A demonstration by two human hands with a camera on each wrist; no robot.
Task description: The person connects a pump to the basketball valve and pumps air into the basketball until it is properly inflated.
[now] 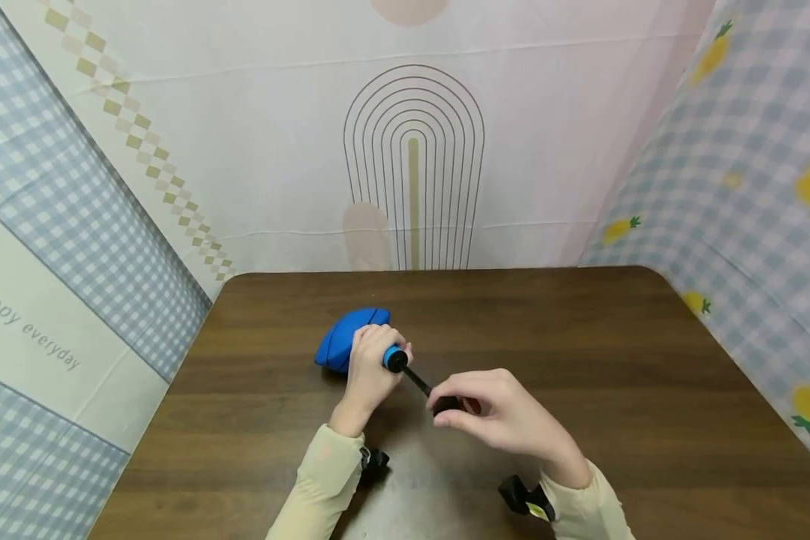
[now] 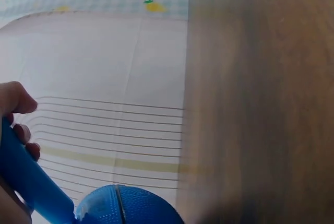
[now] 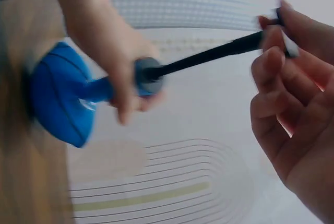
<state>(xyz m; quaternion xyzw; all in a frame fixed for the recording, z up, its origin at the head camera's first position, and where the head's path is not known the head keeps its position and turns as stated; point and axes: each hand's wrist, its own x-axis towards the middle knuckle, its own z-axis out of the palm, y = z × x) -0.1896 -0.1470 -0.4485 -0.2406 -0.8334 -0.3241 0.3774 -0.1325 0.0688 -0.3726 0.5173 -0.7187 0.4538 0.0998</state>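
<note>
Fingers [image 3: 269,66] of the right hand [image 1: 502,409] pinch a black handle [image 1: 445,406]; those of the left hand [image 1: 373,364] are curled round the blue pump [image 2: 35,179], black rod [image 1: 417,381] extended between. Pump's far end meets the blue ball [image 1: 340,341], on the brown table [image 1: 580,330].

There is one pump [image 1: 418,379], one ball [image 1: 341,339], one table [image 1: 614,337], two wrist cameras [image 1: 376,460].

Table [image 1: 648,352] lies open right of your right hand [image 1: 506,412]; pump [image 1: 418,380] bars the gap between it and your left hand [image 1: 370,364]; ball [image 1: 343,341] blocks passage on that hand's far-left side.
</note>
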